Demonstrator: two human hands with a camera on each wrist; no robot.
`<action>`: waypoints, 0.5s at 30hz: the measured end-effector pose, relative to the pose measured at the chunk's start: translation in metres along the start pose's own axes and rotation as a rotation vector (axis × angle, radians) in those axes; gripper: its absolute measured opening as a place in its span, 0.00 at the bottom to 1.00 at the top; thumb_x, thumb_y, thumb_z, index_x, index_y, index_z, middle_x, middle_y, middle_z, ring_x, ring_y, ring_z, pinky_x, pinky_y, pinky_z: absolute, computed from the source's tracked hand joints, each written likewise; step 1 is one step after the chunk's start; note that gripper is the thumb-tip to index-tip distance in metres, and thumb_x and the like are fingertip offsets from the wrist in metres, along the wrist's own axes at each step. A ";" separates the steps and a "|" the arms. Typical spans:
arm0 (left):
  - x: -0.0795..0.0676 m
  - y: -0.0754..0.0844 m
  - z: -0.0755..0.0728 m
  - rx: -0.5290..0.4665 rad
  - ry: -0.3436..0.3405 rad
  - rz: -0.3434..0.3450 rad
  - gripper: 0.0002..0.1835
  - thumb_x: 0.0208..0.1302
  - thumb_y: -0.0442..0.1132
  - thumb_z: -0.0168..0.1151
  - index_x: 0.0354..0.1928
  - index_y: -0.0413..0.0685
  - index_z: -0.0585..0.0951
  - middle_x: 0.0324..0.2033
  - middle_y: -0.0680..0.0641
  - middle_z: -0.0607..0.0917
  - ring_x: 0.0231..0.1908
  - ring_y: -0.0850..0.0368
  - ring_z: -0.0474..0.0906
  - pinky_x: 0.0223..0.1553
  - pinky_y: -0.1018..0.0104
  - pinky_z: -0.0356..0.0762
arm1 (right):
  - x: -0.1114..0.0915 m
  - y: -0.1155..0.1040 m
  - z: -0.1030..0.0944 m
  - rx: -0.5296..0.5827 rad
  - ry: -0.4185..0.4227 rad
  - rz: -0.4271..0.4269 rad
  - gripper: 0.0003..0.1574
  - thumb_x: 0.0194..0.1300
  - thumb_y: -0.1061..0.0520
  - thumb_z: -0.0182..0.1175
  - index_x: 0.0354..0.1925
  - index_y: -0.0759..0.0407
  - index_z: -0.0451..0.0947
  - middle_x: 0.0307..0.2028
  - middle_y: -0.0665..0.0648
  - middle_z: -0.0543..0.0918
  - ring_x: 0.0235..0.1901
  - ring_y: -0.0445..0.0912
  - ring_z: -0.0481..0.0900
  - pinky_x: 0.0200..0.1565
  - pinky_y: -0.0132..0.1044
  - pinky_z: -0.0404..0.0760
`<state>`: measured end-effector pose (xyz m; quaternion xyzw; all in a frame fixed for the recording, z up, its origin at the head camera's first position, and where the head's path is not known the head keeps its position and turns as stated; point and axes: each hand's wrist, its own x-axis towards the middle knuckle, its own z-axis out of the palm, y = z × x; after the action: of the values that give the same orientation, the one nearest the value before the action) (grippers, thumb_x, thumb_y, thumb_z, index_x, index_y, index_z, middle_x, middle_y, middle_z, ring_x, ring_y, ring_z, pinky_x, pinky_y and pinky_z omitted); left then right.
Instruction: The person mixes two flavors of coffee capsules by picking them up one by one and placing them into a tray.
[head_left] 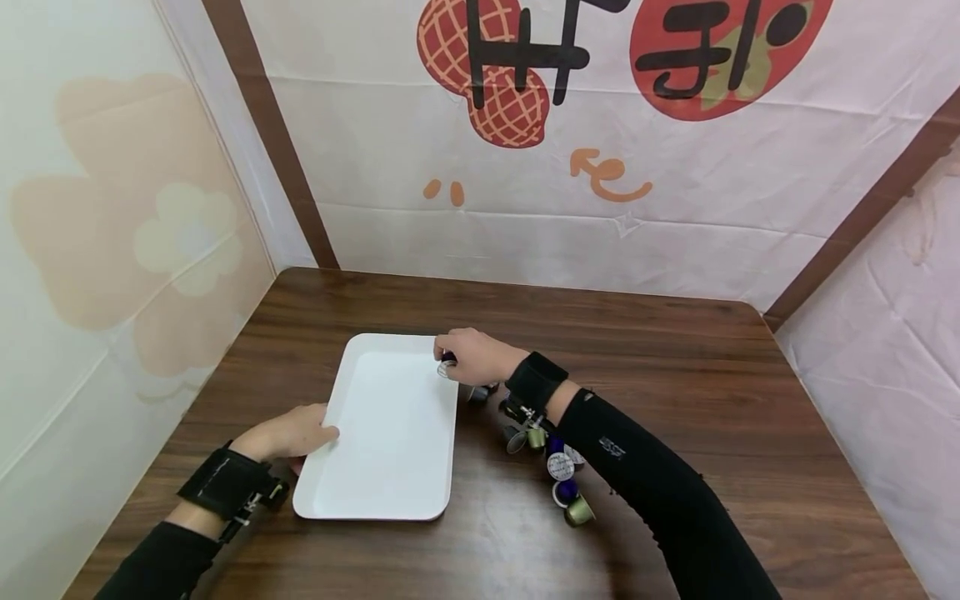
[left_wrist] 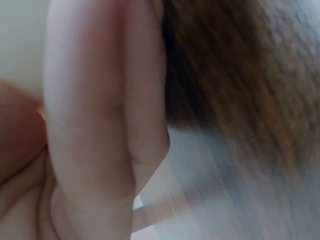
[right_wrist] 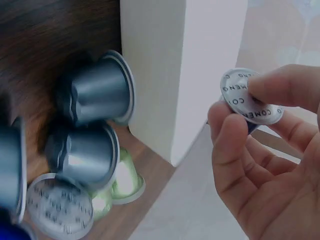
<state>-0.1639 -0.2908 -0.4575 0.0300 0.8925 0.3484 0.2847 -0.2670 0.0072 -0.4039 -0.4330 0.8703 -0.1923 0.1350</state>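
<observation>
Over the upper right edge of a white tray (head_left: pixel 386 433), my right hand (head_left: pixel 480 357) pinches a coffee capsule (right_wrist: pixel 235 92) between thumb and fingers. The capsule's silver foil lid carries printed letters, and its dark body is mostly hidden by the fingers. My left hand (head_left: pixel 292 432) grips the tray's left edge, thumb on top of the rim. In the left wrist view, that hand's curled fingers (left_wrist: pixel 90 120) fill the near part of the picture, blurred.
Several coffee capsules lie on the wooden table (head_left: pixel 675 400) right of the tray, partly under my right forearm: a green capsule (head_left: pixel 579 511), a purple-blue capsule (head_left: pixel 566 492) and dark grey-blue capsules (right_wrist: pixel 100 92). Behind the table hangs a printed white cloth (head_left: pixel 525 242).
</observation>
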 end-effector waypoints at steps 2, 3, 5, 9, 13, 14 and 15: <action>0.000 0.002 -0.002 0.002 -0.002 0.002 0.21 0.68 0.34 0.46 0.60 0.32 0.66 0.24 0.44 0.80 0.20 0.51 0.79 0.16 0.58 0.78 | 0.009 -0.001 0.003 -0.014 -0.013 0.017 0.11 0.66 0.62 0.54 0.47 0.61 0.75 0.38 0.53 0.74 0.33 0.43 0.69 0.35 0.29 0.71; 0.000 0.002 -0.003 0.001 -0.005 0.005 0.21 0.68 0.34 0.45 0.60 0.32 0.66 0.24 0.45 0.80 0.21 0.51 0.79 0.16 0.58 0.78 | 0.013 -0.001 0.004 -0.022 -0.021 0.025 0.11 0.66 0.62 0.54 0.47 0.60 0.75 0.38 0.53 0.74 0.33 0.42 0.69 0.35 0.28 0.71; 0.000 0.003 -0.005 -0.006 -0.004 0.005 0.21 0.68 0.34 0.45 0.60 0.32 0.66 0.24 0.45 0.80 0.21 0.51 0.79 0.16 0.58 0.78 | 0.018 -0.001 0.006 -0.022 -0.034 0.043 0.11 0.66 0.63 0.54 0.47 0.60 0.75 0.39 0.53 0.74 0.33 0.43 0.69 0.35 0.29 0.71; 0.000 0.001 -0.006 -0.016 0.000 0.010 0.22 0.68 0.34 0.45 0.62 0.32 0.64 0.24 0.45 0.80 0.21 0.51 0.79 0.16 0.57 0.78 | 0.026 0.000 0.011 -0.024 -0.044 0.074 0.10 0.67 0.64 0.53 0.46 0.59 0.75 0.40 0.54 0.76 0.33 0.43 0.69 0.35 0.29 0.70; -0.001 -0.003 -0.004 -0.028 -0.005 0.014 0.22 0.68 0.34 0.45 0.63 0.33 0.65 0.23 0.44 0.80 0.20 0.50 0.79 0.15 0.57 0.77 | 0.029 0.003 0.015 -0.019 -0.062 0.090 0.11 0.67 0.64 0.52 0.47 0.58 0.76 0.41 0.54 0.77 0.34 0.44 0.70 0.36 0.30 0.70; -0.001 -0.003 -0.003 -0.035 -0.007 0.015 0.22 0.68 0.34 0.45 0.63 0.33 0.65 0.23 0.44 0.80 0.20 0.50 0.79 0.15 0.57 0.77 | 0.029 0.004 0.016 -0.024 -0.066 0.093 0.12 0.67 0.63 0.53 0.48 0.58 0.76 0.42 0.54 0.77 0.34 0.44 0.70 0.36 0.30 0.70; -0.001 -0.004 -0.003 -0.040 -0.008 0.017 0.22 0.68 0.34 0.45 0.62 0.33 0.65 0.23 0.44 0.80 0.20 0.50 0.79 0.15 0.57 0.77 | 0.029 0.005 0.016 -0.028 -0.071 0.095 0.12 0.67 0.63 0.53 0.49 0.58 0.75 0.43 0.55 0.77 0.35 0.44 0.70 0.36 0.30 0.70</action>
<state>-0.1636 -0.2958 -0.4575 0.0333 0.8841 0.3684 0.2856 -0.2808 -0.0173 -0.4225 -0.3995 0.8872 -0.1578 0.1686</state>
